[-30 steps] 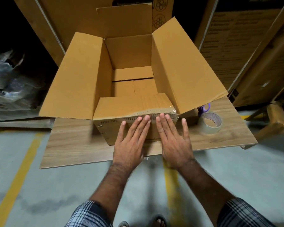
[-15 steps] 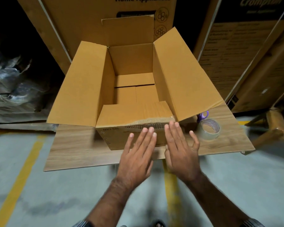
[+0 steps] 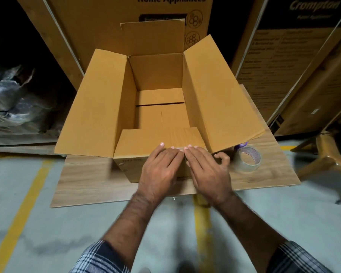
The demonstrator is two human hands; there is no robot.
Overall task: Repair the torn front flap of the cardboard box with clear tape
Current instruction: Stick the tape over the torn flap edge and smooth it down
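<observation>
Now both hands, the left hand (image 3: 161, 170) and right hand (image 3: 207, 172), have slid up to the front flap (image 3: 158, 140) fold at the box's near side, flat fingers pressing tape down; the patch looks almost stuck.

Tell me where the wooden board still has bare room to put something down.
Bare wood lies on the wooden board left of the brown cardboard box. Right of the box it is crowded: clear tape roll, purple handle, right hand.
</observation>
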